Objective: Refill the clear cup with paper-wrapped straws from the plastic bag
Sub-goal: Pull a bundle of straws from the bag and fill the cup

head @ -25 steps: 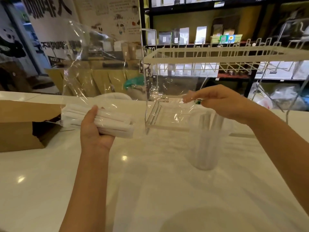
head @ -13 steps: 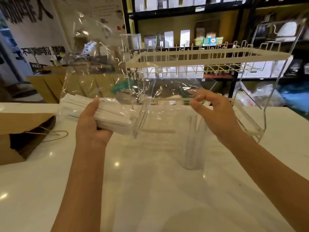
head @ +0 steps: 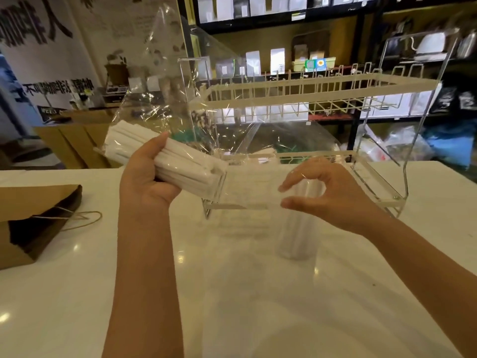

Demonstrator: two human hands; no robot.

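My left hand point(head: 144, 182) grips a thick bundle of paper-wrapped straws point(head: 185, 164) through the clear plastic bag point(head: 180, 99). The bundle slopes down to the right, and the bag's loose film billows up behind it. My right hand point(head: 335, 197) hovers just over the clear cup point(head: 294, 244), thumb and forefinger pinched loosely at the bag's open edge. The cup stands on the white counter point(head: 232, 293) below that hand, with a few wrapped straws upright inside. The bundle's lower end stops a short way left of the cup's rim.
A clear acrylic stand point(head: 387, 177) carrying a white wire rack point(head: 309, 89) rises right behind the cup. A brown paper bag point(head: 33, 215) with string handles lies at the counter's left edge. Dark shelves of packaged goods fill the background.
My right hand dropped from the height of the bag's mouth to just over the cup. My left hand tilted the bundle's end downward to the right.
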